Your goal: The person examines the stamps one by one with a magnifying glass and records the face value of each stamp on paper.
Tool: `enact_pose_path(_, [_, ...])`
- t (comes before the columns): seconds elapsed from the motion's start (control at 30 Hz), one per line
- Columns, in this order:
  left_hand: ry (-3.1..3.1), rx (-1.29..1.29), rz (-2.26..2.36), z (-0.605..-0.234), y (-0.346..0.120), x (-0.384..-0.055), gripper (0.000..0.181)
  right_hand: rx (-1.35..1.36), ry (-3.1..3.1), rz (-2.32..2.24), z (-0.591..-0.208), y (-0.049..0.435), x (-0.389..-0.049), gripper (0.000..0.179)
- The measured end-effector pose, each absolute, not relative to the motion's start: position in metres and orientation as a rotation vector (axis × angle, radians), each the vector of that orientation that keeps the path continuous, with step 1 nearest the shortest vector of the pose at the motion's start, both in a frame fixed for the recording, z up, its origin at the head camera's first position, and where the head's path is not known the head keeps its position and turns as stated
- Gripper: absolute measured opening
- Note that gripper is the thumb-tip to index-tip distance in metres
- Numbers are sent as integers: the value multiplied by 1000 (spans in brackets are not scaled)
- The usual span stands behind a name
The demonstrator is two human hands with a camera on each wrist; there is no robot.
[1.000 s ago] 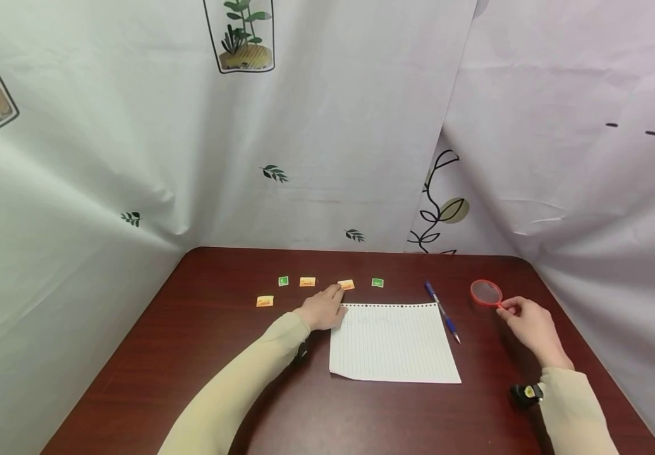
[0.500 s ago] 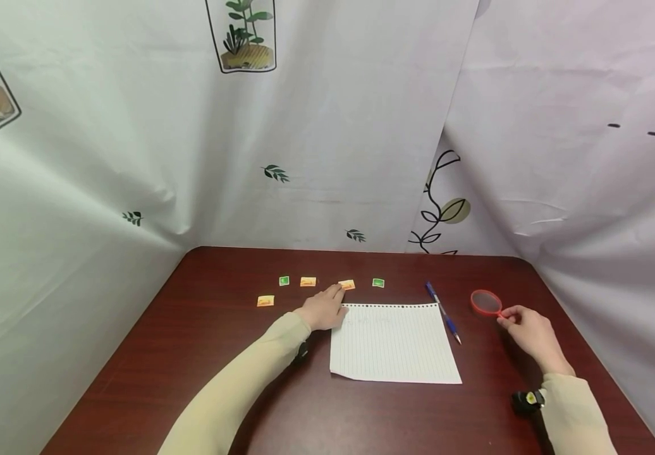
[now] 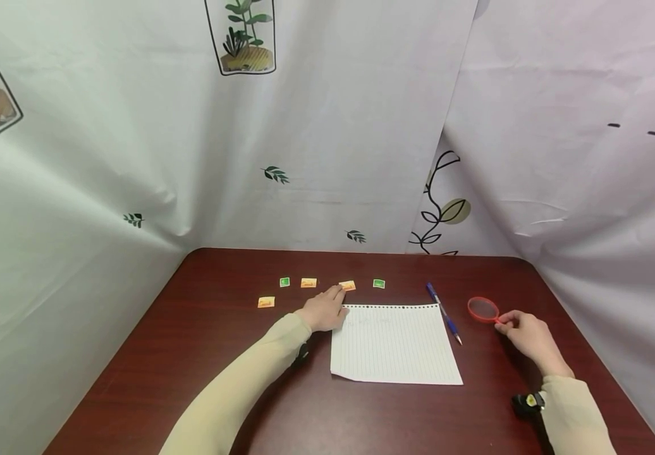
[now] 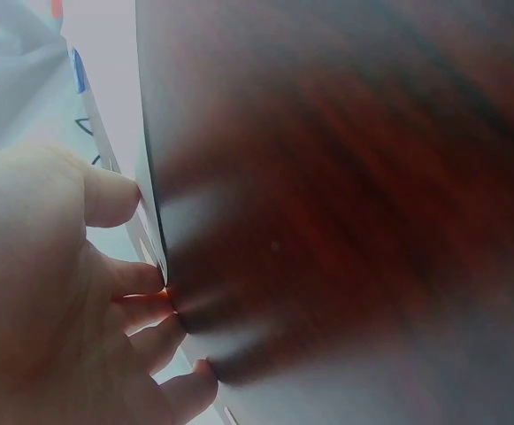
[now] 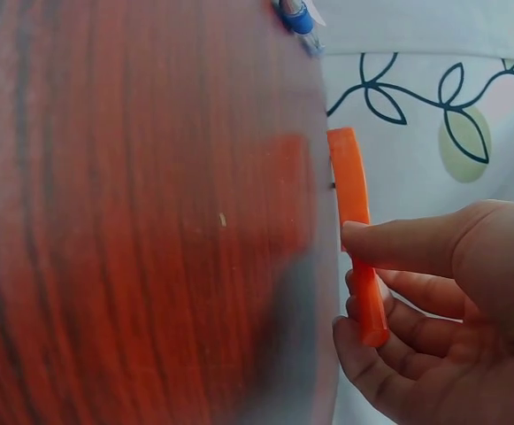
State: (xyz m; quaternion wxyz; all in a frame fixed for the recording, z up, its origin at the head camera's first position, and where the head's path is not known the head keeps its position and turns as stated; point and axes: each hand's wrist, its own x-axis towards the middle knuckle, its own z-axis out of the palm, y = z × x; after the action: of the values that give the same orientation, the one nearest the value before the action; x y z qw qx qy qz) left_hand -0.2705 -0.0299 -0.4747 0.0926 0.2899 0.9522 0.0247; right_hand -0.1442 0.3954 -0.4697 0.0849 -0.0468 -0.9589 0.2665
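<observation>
My right hand (image 3: pixel 532 341) pinches the handle of a red magnifying glass (image 3: pixel 469 309), its round lens pointing to the back left. In the right wrist view the orange-red handle (image 5: pixel 372 305) sits between thumb and curled fingers. My left hand (image 3: pixel 322 309) rests with its fingers extended at the top left corner of a lined sheet of paper (image 3: pixel 396 347). Its fingertips touch the table by a small orange stamp-like piece (image 3: pixel 348 285). In the left wrist view the fingertips (image 4: pixel 172 336) press on the tabletop along the paper's edge.
A blue pen (image 3: pixel 446 316) lies along the paper's right edge. Behind lie orange pieces (image 3: pixel 308 282) and green pieces (image 3: pixel 379 284), with another orange piece (image 3: pixel 266 302) farther left. White patterned cloth (image 3: pixel 327 126) hangs around the dark red table (image 3: pixel 191 360).
The magnifying glass and my right hand have shifted toward me, the lens also slightly left at the end. My left hand, the paper and the pen stay in place.
</observation>
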Motion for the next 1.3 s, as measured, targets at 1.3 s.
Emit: enact_pose_path(1.3, [2833,850,88,-472,-31,-266,59,-155,-2963,862,-471,393,-145,21])
